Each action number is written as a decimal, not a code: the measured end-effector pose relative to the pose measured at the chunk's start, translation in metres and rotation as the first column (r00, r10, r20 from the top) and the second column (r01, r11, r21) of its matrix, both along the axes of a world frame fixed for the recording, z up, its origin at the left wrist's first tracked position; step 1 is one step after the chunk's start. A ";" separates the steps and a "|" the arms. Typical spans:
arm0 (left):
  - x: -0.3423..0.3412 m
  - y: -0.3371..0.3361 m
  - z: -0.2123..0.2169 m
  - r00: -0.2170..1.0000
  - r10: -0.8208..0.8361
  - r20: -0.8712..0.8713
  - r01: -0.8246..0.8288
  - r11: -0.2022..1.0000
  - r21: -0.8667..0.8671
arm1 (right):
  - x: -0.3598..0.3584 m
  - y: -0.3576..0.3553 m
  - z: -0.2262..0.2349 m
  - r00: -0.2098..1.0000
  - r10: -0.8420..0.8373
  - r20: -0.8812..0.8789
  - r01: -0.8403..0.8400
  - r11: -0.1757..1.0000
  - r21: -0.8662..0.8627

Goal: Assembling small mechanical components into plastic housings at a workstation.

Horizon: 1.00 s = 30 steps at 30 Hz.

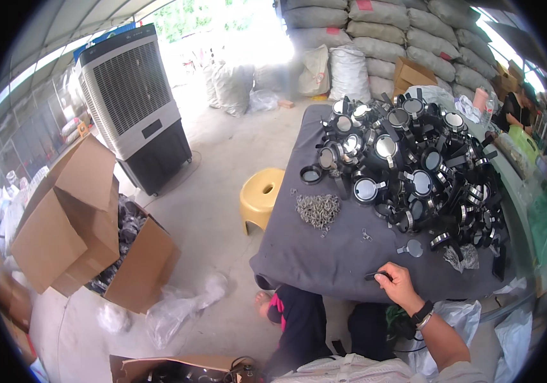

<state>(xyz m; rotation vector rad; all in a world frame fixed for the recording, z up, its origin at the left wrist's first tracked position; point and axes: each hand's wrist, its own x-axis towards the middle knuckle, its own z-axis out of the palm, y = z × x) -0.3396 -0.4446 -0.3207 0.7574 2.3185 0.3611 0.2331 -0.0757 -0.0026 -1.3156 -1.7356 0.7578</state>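
My right hand [400,286] is at the near edge of the grey cloth-covered table [312,255], closed around a small dark, flattish piece [375,276] that sticks out past the fingertips to the left. Its exact kind is hidden by the fingers. Just beyond the hand lies a flat silver disc with a tab [411,248]. Farther off spreads a large heap of round black-rimmed parts with shiny faces [386,148]. Left of it sits a pile of small metal pieces [317,210], with a few loose ones nearby. My left hand does not show.
A yellow stool [261,196] stands left of the table. Farther left are an open cardboard box [139,274] of wrapped parts and a tall air cooler [133,96]. Another box [178,364] stands by my lap. Stacked sacks [382,32] rise behind; a person [517,110] is at far right.
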 end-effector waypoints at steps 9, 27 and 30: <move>-0.020 -0.014 0.017 0.989 -0.146 0.031 0.133 0.956 0.260 | -0.002 0.018 0.010 0.952 -0.172 0.255 0.186 0.982 -0.029; 0.063 0.144 0.309 0.939 0.226 0.260 -0.332 0.395 0.857 | -0.005 0.025 0.003 0.848 -0.399 0.348 0.339 0.914 0.222; 0.118 0.223 0.348 0.919 -0.151 0.363 -0.243 0.507 0.827 | -0.016 0.020 0.011 0.939 -0.223 0.262 0.149 0.950 0.275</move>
